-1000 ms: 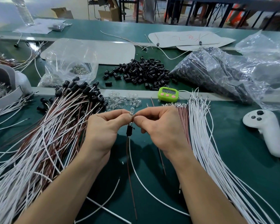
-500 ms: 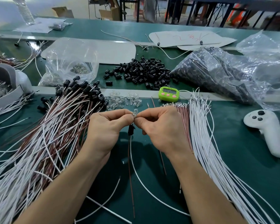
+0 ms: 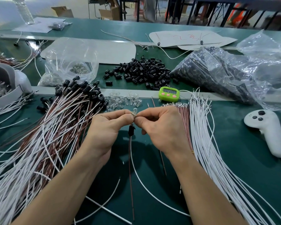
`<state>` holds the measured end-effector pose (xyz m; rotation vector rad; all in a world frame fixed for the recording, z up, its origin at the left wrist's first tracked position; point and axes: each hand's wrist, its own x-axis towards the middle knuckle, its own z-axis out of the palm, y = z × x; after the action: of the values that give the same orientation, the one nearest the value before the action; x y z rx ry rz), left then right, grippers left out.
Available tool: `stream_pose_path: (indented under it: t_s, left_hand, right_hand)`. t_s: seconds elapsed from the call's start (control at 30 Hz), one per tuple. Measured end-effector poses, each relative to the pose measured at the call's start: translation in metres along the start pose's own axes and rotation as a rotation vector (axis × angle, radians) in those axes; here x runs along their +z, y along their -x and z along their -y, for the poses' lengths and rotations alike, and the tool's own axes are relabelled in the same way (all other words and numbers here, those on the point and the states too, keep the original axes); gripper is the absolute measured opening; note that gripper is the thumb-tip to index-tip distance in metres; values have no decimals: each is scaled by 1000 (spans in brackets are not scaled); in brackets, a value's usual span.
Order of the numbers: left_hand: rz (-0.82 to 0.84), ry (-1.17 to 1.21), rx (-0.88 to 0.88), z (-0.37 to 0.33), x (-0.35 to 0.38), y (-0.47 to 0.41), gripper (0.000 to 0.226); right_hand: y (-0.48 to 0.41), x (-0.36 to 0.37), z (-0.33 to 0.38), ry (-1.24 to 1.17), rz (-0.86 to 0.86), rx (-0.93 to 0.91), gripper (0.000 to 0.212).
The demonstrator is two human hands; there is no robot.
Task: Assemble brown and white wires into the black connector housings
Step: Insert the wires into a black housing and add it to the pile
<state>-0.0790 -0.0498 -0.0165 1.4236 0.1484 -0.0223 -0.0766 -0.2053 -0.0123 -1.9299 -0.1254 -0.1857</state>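
- Head view: left of the green timer [image 3: 169, 93], a heap of finished leads [image 3: 55, 127] covers the worktop [image 3: 234, 159]; behind the timer loose black housings [image 3: 141, 72] wait, and right of it bare white wires [image 3: 206, 143], so much work seems left.
- Below the timer, left hand [image 3: 107, 127] and right hand [image 3: 161, 127] meet, both pinching a clear bulb [image 3: 134, 111]; the black housing [image 3: 131, 131] hangs just beneath their fingertips.
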Motion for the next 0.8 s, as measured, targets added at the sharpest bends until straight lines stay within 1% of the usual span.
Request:
stream_pose_path:
  t_s: [0.13,0.37,0.57,0.8]
  left_hand:
    - [-14,-98,57,-1,-4,-1,19]
    - [20,-248,149,-3,-5,1,23]
    - [34,-277,125,-2,-8,2,16]
    - [72,-328,87,-5,-12,0,23]
  right_hand:
    - [1,-2,0,38,-3,-12,4]
    - [0,-4,-2,112,23,-44,7]
    - [0,-7,-5,168,97,-132,8]
    - [-2,-10,-8,193,135,-157,10]
